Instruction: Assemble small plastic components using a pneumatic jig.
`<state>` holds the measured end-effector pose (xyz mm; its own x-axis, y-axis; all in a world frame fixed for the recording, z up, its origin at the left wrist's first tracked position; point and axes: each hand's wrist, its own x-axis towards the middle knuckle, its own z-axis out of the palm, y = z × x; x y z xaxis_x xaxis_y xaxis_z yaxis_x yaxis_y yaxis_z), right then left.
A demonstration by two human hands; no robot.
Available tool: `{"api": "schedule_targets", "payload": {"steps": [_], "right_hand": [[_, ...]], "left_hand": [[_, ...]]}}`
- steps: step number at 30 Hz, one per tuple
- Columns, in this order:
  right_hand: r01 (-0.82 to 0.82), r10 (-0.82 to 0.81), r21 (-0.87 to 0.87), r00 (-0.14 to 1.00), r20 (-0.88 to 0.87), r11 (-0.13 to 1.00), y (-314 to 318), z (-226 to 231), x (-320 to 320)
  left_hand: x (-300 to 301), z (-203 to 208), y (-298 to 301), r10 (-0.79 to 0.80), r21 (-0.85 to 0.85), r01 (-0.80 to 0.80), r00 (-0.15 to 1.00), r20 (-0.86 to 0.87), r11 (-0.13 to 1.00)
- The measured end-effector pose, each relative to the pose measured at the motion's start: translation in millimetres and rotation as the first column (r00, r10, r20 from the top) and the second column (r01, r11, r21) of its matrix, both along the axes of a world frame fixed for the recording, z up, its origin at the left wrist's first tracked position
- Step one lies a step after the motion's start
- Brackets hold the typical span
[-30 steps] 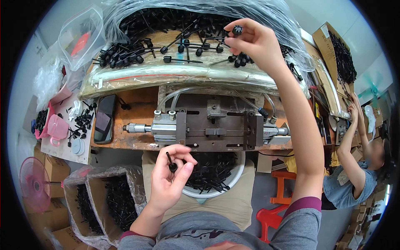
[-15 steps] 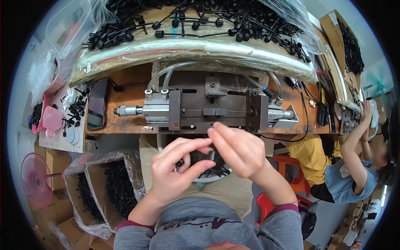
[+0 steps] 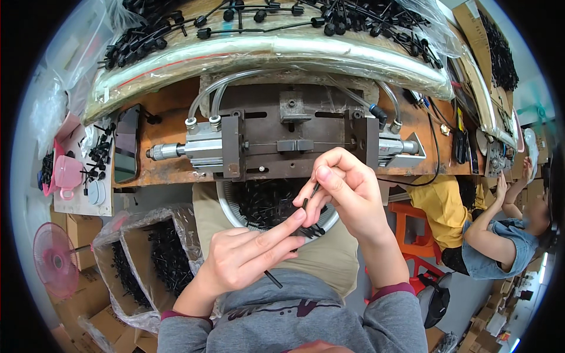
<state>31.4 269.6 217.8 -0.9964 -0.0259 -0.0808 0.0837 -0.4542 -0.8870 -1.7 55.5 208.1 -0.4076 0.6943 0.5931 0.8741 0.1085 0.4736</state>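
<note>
My left hand (image 3: 244, 253) is closed round a thin black rod (image 3: 274, 280), whose end sticks out below the palm. Another short black end (image 3: 305, 203) shows at its fingertips; I cannot tell if it is the same piece. My right hand (image 3: 353, 197) meets the left fingertips and pinches a slim black piece (image 3: 316, 189) between thumb and fingers. Below both hands, in my lap, a round white basin (image 3: 226, 207) holds many black rod pieces. Just beyond stands a metal clamping fixture (image 3: 273, 106) with a small central block (image 3: 294, 145) and a cylinder at each side.
Clear air hoses (image 3: 203, 97) arch over the fixture. A plastic-wrapped tray edge (image 3: 259, 59) lies behind, heaped with black knobbed rods (image 3: 259, 15). A phone (image 3: 126, 144) rests at left, above lined boxes (image 3: 144, 259) of black parts. At right sits a co-worker (image 3: 500, 241).
My hands have come together, and black pieces now show at the fingers. The right hand has turned, fingers curling inward. The view has shifted slightly, showing more of the basin.
</note>
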Motion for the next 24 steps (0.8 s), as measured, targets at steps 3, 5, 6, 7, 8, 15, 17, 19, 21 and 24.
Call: {"api": "schedule_targets", "payload": {"steps": [3, 5, 6, 7, 8, 15, 17, 19, 21, 24], "right_hand": [[0.009, -0.009, 0.041, 1.000, -0.001, 0.999, -3, 0, 0], [0.018, -0.018, 0.059, 1.000, -0.006, 0.998, -5, -1, 0], [0.030, -0.029, 0.077, 1.000, -0.009, 0.997, -8, 0, 1], [0.042, -0.041, 0.095, 0.999, -0.013, 0.995, -9, 0, 1], [0.040, -0.039, 0.093, 0.999, -0.016, 0.995, -9, -1, 1], [0.077, -0.065, 0.203, 0.996, -0.065, 0.976, -13, -1, 9], [0.115, -0.082, 0.318, 0.990, -0.116, 0.941, -15, 2, 11], [0.169, -0.100, 0.440, 0.979, -0.176, 0.882, -18, 6, 11], [0.177, -0.107, 0.427, 0.977, -0.183, 0.887, -20, 6, 12], [0.163, -0.089, 0.395, 0.976, -0.200, 0.904, -22, 6, 14]], "left_hand": [[-1, 3, -2, -0.060, -0.035, 0.060, 0.998, 0.005, 0.998], [-1, 5, -3, -0.069, -0.043, 0.069, 0.998, 0.001, 0.997], [-1, 5, -4, -0.073, -0.045, 0.073, 0.997, -0.002, 0.996], [-1, 6, -5, -0.076, -0.057, 0.076, 0.997, -0.005, 0.996], [-1, 7, -5, -0.079, -0.069, 0.079, 0.997, -0.008, 0.995], [-1, 4, -6, -0.101, -0.059, 0.100, 0.995, -0.016, 0.993], [0, 4, -7, -0.114, -0.054, 0.113, 0.993, -0.015, 0.992], [0, 4, -8, -0.117, -0.061, 0.116, 0.993, -0.011, 0.991], [0, 6, -10, -0.109, -0.080, 0.108, 0.994, -0.007, 0.991], [0, 7, -11, -0.121, -0.084, 0.122, 0.993, 0.006, 0.989]]}}
